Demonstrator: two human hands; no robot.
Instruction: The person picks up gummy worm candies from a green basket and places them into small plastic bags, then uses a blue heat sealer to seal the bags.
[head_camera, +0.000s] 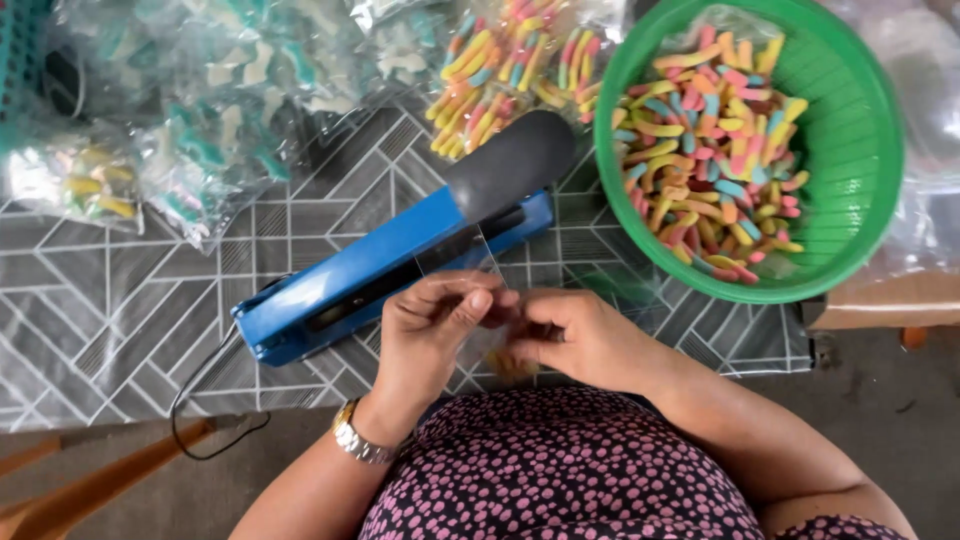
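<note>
Both hands meet just above her lap: the left hand (437, 318) and right hand (568, 335) pinch a small clear bag (478, 262) between closed fingertips, held over the blue sealer (390, 270). Beyond it, a green basket (850, 150) holds coloured gummy worms (712, 150); filled bags (490, 75) lie nearby.

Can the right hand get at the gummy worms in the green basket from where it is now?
Probably yes, once freed. The green basket sits open-topped up and to the right of the right hand, with nothing between them. But both hands, left hand too, are pinching a clear bag.
</note>
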